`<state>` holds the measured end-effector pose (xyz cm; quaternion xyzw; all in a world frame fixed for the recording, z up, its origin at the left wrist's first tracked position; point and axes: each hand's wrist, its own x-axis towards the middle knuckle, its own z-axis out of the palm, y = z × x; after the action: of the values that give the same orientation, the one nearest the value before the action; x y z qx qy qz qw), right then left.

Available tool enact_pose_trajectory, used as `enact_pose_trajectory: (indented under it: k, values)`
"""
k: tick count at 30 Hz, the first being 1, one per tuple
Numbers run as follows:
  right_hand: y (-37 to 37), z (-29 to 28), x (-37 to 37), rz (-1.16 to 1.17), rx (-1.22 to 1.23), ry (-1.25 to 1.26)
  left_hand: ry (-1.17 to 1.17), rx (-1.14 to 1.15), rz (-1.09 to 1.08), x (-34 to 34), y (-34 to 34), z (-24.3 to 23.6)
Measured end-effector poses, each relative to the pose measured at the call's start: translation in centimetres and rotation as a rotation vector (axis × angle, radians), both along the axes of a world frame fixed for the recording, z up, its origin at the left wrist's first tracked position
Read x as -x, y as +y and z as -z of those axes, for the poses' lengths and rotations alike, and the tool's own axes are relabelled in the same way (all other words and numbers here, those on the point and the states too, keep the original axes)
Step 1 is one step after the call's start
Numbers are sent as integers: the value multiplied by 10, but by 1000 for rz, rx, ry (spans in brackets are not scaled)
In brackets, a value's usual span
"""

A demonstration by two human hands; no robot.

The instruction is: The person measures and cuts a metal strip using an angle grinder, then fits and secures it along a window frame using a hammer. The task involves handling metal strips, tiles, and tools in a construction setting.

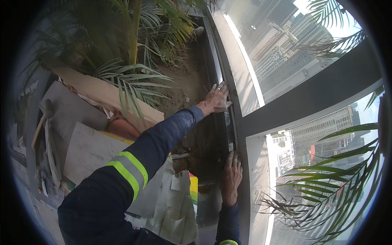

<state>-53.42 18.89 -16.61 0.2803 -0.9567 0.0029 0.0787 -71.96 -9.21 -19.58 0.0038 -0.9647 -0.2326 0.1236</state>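
Observation:
My left hand (216,99) reaches across the planter with its fingers spread. It presses on a dark, glossy strip (228,127) that runs along the planter's inner edge beside the window frame. Closer to me, my right hand (232,177) lies against the same edge, fingers stretched out toward the strip's near end. Whitish marks show on the fingers of both hands. Neither hand visibly holds anything loose. Brown soil (185,85) fills the planter to the left of the strip. Whether the strip is loose or fixed, I cannot tell.
Windows with a grey frame (310,98) stand at the right, with tall buildings outside. Palm fronds (130,81) hang over the far soil. Cardboard (102,92), grey sheets (90,153) and torn paper (175,216) lie at the left, near a wooden-handled tool (38,130).

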Motion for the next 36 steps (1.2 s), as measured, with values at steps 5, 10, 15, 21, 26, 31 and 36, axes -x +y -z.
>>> enact_pose_trajectory:
  k: [5, 10, 15, 21, 26, 31, 36]
  values:
    - [-33, -59, 32, -111, -106, -210, -7, 30, 165, -8, -28, 3]
    - [-149, -78, 153, -294, 259, -74, 46, 83, 346, -22, -42, 2]
    - [-232, -26, 265, -399, 107, -16, 185, -95, 320, -5, -40, 36]
    - [-315, -4, 309, -291, -43, 42, 476, -132, 213, 15, -61, 77]
    - [-311, 15, 350, -234, -89, 204, 351, -152, 273, 18, -45, 61]
    - [-328, 7, 326, -193, -220, 132, 482, -101, 247, 6, -52, 57]
    - [-351, -4, 308, -173, -295, 138, 652, -110, 93, 7, -55, 70]
